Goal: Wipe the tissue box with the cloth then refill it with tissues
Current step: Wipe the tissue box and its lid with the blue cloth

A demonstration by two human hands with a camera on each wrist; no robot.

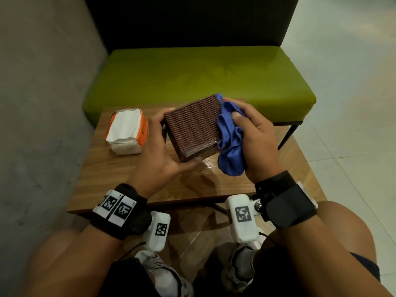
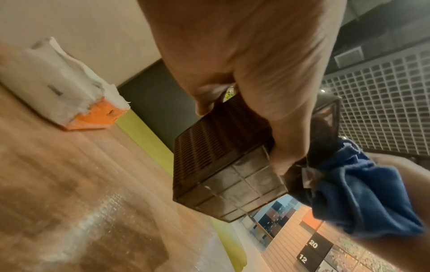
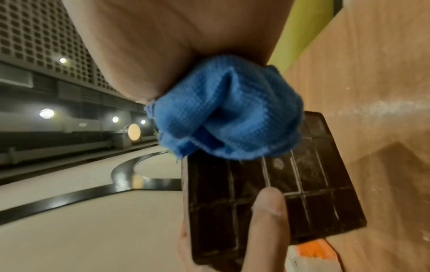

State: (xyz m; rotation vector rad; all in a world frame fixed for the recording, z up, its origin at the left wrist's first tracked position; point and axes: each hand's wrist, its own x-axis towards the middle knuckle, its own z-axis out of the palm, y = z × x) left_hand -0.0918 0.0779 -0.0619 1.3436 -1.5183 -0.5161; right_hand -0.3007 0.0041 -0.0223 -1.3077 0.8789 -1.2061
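Tissue box (image 1: 192, 127) held tilted above the worktop (image 1: 120, 174), my left hand (image 1: 159, 146) curled around its left edge; my right hand (image 1: 255, 138) presses one bunched blue cloth (image 1: 230, 138) against its right side; one tissue pack (image 1: 126, 130) lies left.

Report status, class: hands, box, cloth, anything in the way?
Left hand grips box, lifted off table. Right hand presses cloth on its right side. Tissue pack waits left; nothing blocking.

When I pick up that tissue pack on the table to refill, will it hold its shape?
Probably not: the tissue pack looks soft, with torn wrapper edges and exposed tissues. Likely light, so it should lift easily but squash or shed sheets under a firm grip.
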